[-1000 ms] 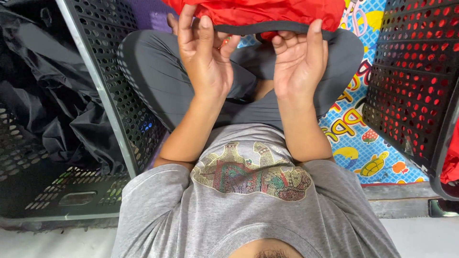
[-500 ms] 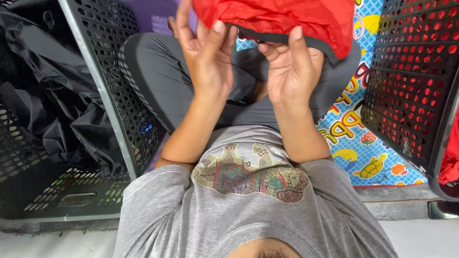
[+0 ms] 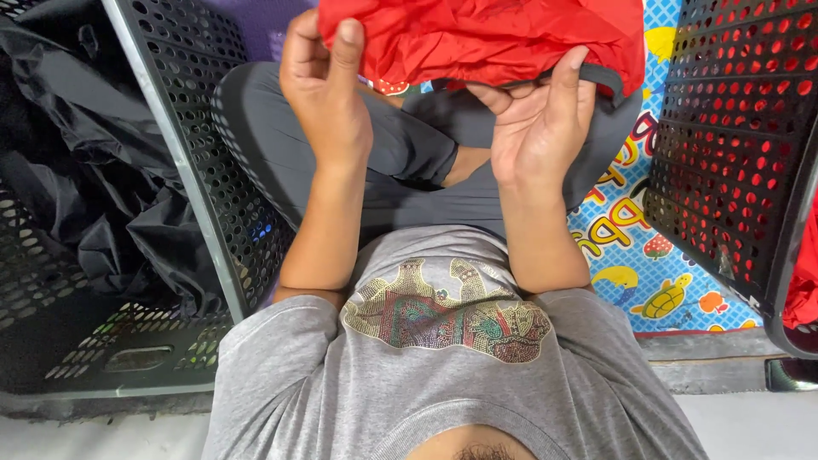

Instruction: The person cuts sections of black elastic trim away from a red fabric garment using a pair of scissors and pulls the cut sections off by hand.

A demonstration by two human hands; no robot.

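At the top centre of the frame we hold a red garment (image 3: 486, 38) bunched above our lap, its long axis running left to right across the picture, with a dark grey band along the lower edge at the right. Our left hand (image 3: 324, 94) pinches the cloth's left end between thumb and fingers, while our right hand (image 3: 537, 128) grips the band from below, so both are equally close, between the black basket (image 3: 196, 170) and the red-filled basket (image 3: 733, 170)
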